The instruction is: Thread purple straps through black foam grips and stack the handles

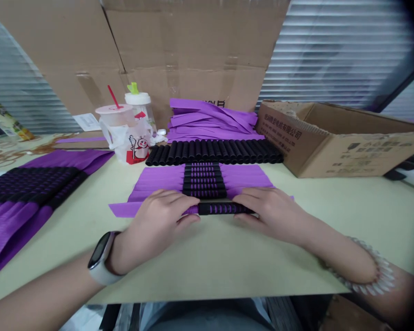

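Note:
My left hand and my right hand rest on the nearest purple strip, one at each end of the black foam sleeve threaded onto it. Both hands have fingers curled and pressed down on the strip beside the sleeve. Behind it lie several more purple strips with black sleeves, side by side. Further back runs a row of loose black sleeves, and behind that a pile of bare purple strips.
An open cardboard box stands at the right. Two drink cups in a plastic bag stand at the left of the row. More sleeved purple strips lie at the far left. Cardboard sheets lean behind.

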A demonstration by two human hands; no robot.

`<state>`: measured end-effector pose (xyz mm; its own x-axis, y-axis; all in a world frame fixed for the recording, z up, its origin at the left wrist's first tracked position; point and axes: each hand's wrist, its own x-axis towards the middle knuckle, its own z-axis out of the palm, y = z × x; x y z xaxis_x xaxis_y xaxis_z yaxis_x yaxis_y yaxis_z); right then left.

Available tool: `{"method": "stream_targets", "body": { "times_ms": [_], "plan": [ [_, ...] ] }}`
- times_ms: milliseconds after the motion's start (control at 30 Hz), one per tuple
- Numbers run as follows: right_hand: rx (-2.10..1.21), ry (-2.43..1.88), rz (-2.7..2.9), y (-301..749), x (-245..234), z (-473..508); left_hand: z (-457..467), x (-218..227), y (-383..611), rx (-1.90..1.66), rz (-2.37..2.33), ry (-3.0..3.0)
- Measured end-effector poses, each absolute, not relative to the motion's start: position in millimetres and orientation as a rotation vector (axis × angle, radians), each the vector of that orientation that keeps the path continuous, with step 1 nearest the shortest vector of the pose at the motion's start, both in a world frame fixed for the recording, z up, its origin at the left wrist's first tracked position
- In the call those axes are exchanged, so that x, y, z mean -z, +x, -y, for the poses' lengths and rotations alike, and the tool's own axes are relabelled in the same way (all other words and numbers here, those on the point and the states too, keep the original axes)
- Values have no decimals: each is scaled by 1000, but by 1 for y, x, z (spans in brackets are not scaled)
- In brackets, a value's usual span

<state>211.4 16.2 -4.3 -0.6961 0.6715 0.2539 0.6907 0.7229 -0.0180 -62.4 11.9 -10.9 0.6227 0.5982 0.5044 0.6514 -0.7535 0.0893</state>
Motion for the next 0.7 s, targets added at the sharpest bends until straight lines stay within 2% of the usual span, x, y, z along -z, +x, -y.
{"method": "stream_targets", "body": {
  "times_ms": [400, 700],
  "plan": [
    [426, -949, 2611, 215, 12, -20, -10, 17, -61, 660, 887, -2671],
    [224, -1082, 2831, 239, 4, -35, -15, 18, -64, 571, 943, -2719]
  ]
}}
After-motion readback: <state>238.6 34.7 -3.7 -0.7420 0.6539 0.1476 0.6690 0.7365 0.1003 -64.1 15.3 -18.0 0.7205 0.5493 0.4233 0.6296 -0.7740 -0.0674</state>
